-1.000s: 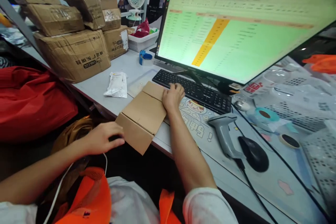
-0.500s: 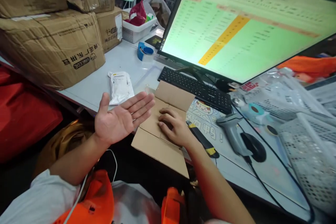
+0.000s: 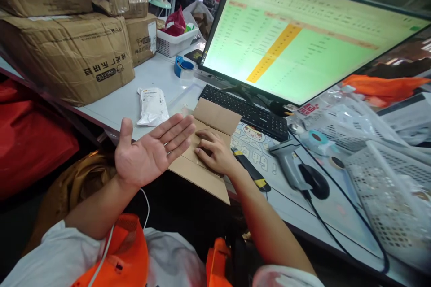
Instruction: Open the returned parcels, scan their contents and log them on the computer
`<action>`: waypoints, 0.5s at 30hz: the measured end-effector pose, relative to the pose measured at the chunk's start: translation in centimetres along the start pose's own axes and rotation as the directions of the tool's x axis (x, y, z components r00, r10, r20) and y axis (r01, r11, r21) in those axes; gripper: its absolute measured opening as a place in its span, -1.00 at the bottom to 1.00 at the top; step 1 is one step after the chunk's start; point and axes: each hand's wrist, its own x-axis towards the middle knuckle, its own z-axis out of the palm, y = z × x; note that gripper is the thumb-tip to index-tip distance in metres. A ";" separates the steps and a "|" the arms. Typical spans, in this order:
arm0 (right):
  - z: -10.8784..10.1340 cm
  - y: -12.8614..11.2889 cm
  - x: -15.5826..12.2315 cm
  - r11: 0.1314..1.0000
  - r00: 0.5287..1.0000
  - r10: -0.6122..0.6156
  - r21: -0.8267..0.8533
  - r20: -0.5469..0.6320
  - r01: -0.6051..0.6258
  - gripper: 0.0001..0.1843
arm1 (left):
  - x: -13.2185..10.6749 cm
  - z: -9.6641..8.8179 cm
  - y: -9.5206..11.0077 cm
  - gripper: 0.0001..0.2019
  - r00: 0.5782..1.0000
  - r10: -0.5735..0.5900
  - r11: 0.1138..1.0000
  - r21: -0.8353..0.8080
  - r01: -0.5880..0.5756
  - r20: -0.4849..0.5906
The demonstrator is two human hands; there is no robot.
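My left hand (image 3: 143, 157) is held up, palm toward me, with the thumb spread and the fingers stretched out; it holds nothing. It hovers before the near left part of an unfolded cardboard box (image 3: 202, 181) and hides some of it. On the box's inner panel rests my right hand (image 3: 215, 151), fingers apart and loosely bent, gripping nothing visible. A white plastic packet (image 3: 152, 106) lies on the desk beyond my left hand. To the right of my right hand is a black and yellow box cutter (image 3: 251, 170).
A keyboard (image 3: 245, 110) and a large monitor (image 3: 269, 45) stand behind the box. On the right are a barcode scanner (image 3: 290, 166), a mouse (image 3: 314, 181) and a white basket (image 3: 390, 197). Blue tape (image 3: 183, 67) and stacked cartons (image 3: 70, 60) are on the left.
The camera view has tilted up slightly, showing more above the monitor. My left hand sits a little lower and further left in view. My right hand stays on the cardboard.
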 end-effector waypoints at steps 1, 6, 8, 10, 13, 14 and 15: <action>0.0 0.0 0.0 1.000 1.000 -0.007 -0.001 -0.001 0.007 -0.78 | -0.3 0.3 -0.2 -0.04 1.000 0.011 0.999 0.030 -0.011 -0.003; 0.0 -0.2 0.0 1.000 1.000 -0.010 -0.017 -0.003 0.010 -0.76 | -0.9 1.7 -0.9 -0.07 1.000 0.026 0.993 0.119 -0.026 0.002; -0.1 -0.3 0.0 1.000 1.000 -0.009 -0.016 -0.011 0.009 -0.75 | -0.9 2.0 -1.0 -0.07 1.000 0.021 0.991 0.132 -0.021 0.003; -0.2 -0.5 0.1 1.000 1.000 -0.009 -0.009 -0.020 0.009 -0.73 | -0.9 2.1 -1.1 -0.07 1.000 0.020 0.990 0.143 -0.019 -0.003; -0.4 -0.6 -0.1 1.000 0.999 -0.013 0.006 -0.049 0.013 -0.72 | -0.9 2.1 -1.3 -0.08 1.000 0.030 0.988 0.152 -0.028 -0.007; -0.5 -0.6 -0.2 1.000 0.997 -0.017 0.014 -0.072 0.018 -0.73 | -0.9 2.0 -1.4 -0.08 0.999 0.037 0.988 0.152 -0.035 -0.007; -0.5 -0.5 -0.4 0.999 0.995 -0.022 0.025 -0.099 0.025 -0.74 | -1.0 2.0 -1.5 -0.08 0.999 0.045 0.987 0.153 -0.043 -0.009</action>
